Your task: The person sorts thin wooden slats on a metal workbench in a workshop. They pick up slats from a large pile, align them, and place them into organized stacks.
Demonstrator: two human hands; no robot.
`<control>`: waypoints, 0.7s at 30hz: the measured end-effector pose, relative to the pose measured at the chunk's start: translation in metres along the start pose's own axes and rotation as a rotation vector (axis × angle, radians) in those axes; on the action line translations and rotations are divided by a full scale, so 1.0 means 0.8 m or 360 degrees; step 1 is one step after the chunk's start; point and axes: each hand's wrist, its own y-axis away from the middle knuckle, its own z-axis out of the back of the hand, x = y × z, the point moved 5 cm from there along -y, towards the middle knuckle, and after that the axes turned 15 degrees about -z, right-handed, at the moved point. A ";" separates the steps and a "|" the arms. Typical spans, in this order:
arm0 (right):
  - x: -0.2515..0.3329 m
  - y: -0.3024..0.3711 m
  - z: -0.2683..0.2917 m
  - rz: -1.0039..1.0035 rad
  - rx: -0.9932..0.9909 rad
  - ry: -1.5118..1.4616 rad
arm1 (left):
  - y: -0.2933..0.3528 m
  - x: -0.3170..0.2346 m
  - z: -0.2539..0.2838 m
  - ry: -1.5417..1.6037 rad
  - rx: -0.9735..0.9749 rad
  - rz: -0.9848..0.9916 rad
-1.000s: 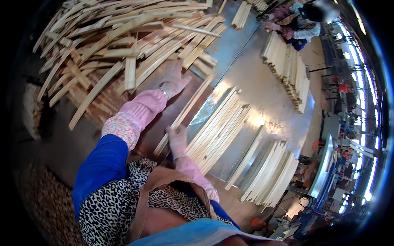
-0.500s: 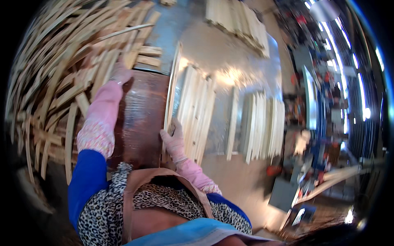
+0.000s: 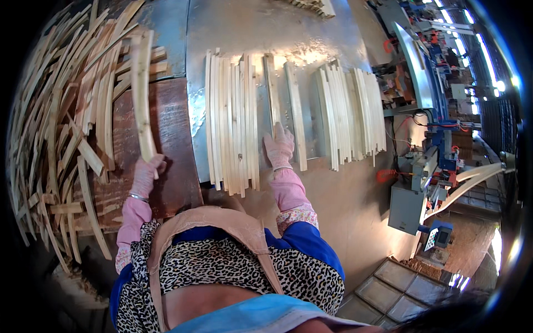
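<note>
My left hand [image 3: 147, 172] is closed round the near end of a pale wooden strip [image 3: 142, 94], which is raised at a slant above the brown board [image 3: 172, 133]. Over on the metal tabletop [image 3: 239, 28], my right hand [image 3: 279, 149] grips the near part of another wooden strip [image 3: 271, 83]; the hand hides that end. To its left a row of wooden strips [image 3: 230, 122] lies side by side. Just to its right is a single strip [image 3: 296, 116]. Both hands wear light pinkish gloves.
A heap of loose, tangled wooden strips [image 3: 61, 122] covers the far left. Further right on the metal top lie more grouped strips [image 3: 344, 111]. Machines with a grey box [image 3: 408, 208] and red hoses stand at the right. Glazed panels [image 3: 388, 283] sit at lower right.
My right hand has moved right, and its strip now lies between the row and the single strip. My left hand has drawn back from the heap, bringing a strip with it. The view has shifted.
</note>
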 end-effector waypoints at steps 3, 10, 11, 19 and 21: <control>0.070 0.029 -0.007 -0.0043 0.0535 -0.0579 | 0.067 0.005 -0.042 0.0334 0.0187 0.0206; 0.268 0.176 -0.088 -0.0836 0.2460 -0.1880 | 0.125 0.031 -0.090 0.1320 0.0453 0.0383; 0.295 0.198 -0.096 -0.0790 0.2626 -0.1837 | 0.128 0.026 -0.093 0.1364 0.0456 0.0354; 0.290 0.231 -0.155 -0.0122 0.1329 -0.1388 | 0.086 0.022 -0.074 0.0392 0.0054 -0.0145; 0.286 0.235 -0.143 -0.0186 0.1458 -0.1477 | 0.081 0.032 -0.070 0.0236 0.0138 -0.0259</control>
